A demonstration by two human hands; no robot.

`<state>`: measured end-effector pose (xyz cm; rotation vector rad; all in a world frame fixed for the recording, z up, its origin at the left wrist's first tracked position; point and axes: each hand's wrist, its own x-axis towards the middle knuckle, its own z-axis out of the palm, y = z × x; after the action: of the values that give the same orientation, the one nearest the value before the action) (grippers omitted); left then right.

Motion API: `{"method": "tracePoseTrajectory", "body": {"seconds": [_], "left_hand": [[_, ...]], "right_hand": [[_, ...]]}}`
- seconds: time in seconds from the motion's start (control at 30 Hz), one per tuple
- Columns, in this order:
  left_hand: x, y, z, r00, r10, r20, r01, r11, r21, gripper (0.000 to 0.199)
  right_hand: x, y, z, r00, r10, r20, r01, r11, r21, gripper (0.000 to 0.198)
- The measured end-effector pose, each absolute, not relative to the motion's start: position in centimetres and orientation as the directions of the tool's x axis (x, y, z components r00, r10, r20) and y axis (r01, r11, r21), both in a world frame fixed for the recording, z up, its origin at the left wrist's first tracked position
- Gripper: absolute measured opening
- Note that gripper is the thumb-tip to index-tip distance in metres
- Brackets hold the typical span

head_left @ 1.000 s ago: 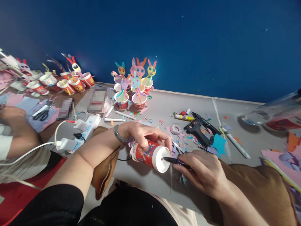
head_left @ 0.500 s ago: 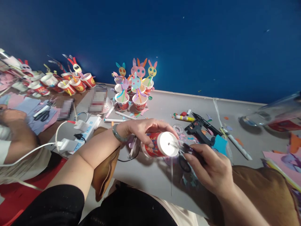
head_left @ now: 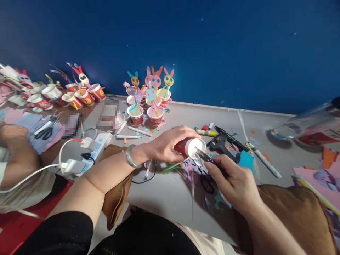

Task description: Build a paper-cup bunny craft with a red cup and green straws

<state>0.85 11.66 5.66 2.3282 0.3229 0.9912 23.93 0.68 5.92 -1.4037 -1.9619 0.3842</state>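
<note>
My left hand is wrapped round a red paper cup held on its side, with its white base turned towards the right. In my right hand is a knife with a dark handle and a pointed grey blade. The blade's tip is at the middle of the cup's base, by a small dark mark. Green and clear straws lie just under the cup. Beside my right hand rest black-handled scissors among paper scraps.
A black glue gun lies beyond my right hand. Several cups with paper rabbit figures stand near the blue wall. A white power strip with cables is at left, near another person's arm. A clear jar lies at right.
The cup has been raised and tipped away slightly, baring the straws under it. The knife's blade, blurred before, now shows clearly with its tip at the base.
</note>
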Motion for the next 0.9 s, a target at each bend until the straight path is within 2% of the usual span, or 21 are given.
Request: {"method": "tracePoseTrajectory", "body": {"seconds": [0.17,0.43,0.63,0.9], "left_hand": [[0.8,11.6,5.4,0.699,0.366,0.614,0.029,-0.873,0.487,0.056],[1.1,11.4,5.0,0.711,0.318,0.627,0.042,-0.909,0.414,0.056],[1.2,11.2,5.1,0.665,0.304,0.682,0.009,-0.917,0.399,0.059],[1.3,11.1,5.4,0.646,0.343,0.682,0.026,-0.903,0.429,0.058]], "right_hand": [[23.8,0.7,5.8,-0.178,0.931,0.318,0.731,0.341,-0.591,0.028],[23.7,0.7,5.7,-0.174,0.946,0.275,0.699,0.315,-0.642,0.026],[23.5,0.8,6.1,-0.148,0.961,0.234,0.653,0.273,-0.707,0.028],[22.8,0.8,5.7,-0.102,0.953,0.285,0.628,0.284,-0.724,0.027]]}}
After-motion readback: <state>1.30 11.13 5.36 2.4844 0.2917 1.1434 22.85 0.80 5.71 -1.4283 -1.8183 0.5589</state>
